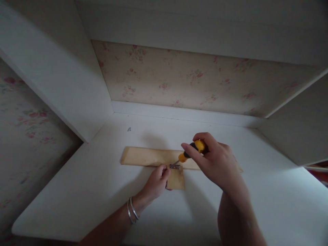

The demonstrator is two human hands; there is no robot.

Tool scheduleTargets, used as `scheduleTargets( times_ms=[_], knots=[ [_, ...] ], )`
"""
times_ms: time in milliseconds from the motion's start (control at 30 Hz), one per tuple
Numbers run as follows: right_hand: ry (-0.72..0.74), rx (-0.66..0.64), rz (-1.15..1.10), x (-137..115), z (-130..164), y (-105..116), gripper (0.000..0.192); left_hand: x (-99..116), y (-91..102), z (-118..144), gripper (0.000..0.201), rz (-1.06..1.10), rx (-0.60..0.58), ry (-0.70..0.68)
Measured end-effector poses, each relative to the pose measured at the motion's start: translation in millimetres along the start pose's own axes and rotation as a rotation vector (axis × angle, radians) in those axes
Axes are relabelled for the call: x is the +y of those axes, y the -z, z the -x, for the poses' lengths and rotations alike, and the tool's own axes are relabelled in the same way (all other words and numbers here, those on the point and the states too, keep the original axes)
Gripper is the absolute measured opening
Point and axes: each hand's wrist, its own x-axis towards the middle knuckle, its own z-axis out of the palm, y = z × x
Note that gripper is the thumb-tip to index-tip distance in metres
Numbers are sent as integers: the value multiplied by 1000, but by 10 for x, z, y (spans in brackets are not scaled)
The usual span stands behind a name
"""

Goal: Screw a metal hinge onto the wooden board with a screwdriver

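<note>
We are working on a white shelf (97, 177) set in an alcove with flowered wallpaper (179, 78) behind, and before us lie two pieces of pale wood: a long strip (143, 156) running left to right and a short block (176, 180) butted against its near edge, the two meeting in a T. A small metal bracket (174, 166) sits right at that joint. Our right hand (217, 162) is closed around the yellow-and-black handle of a screwdriver (192, 150), fingers wrapped firmly, with the shaft slanting down and left so that the tip meets the bracket. Our left hand (156, 182), two thin bangles (132, 210) at the wrist, rests on the shelf with fingers curled and the fingertips pinching at the left end of the bracket and the edge of the short block, holding them steady; whether a screw is under the tip is too small to tell. To do this well, we judge that we should keep the driver in line with the screw rather than as slanted as it now looks, press down along the shaft while turning so the tip does not slip out, and keep the left fingertips clear of the tip while they stop the bracket and block from twisting.
</note>
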Motion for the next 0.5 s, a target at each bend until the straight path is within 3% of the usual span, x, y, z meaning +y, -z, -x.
scheduleTargets(
  times_ms=[133,233,500],
  knots=[
    [121,-73,-72,54,-3,51,24,-47,11,-34,34,-4,-16,14],
    [207,-120,-129,76,21,98,30,-37,13,-33,33,-16,-4,13],
    [218,5,-214,64,54,9,36,114,-37,15,34,50,6,61]
  ],
)
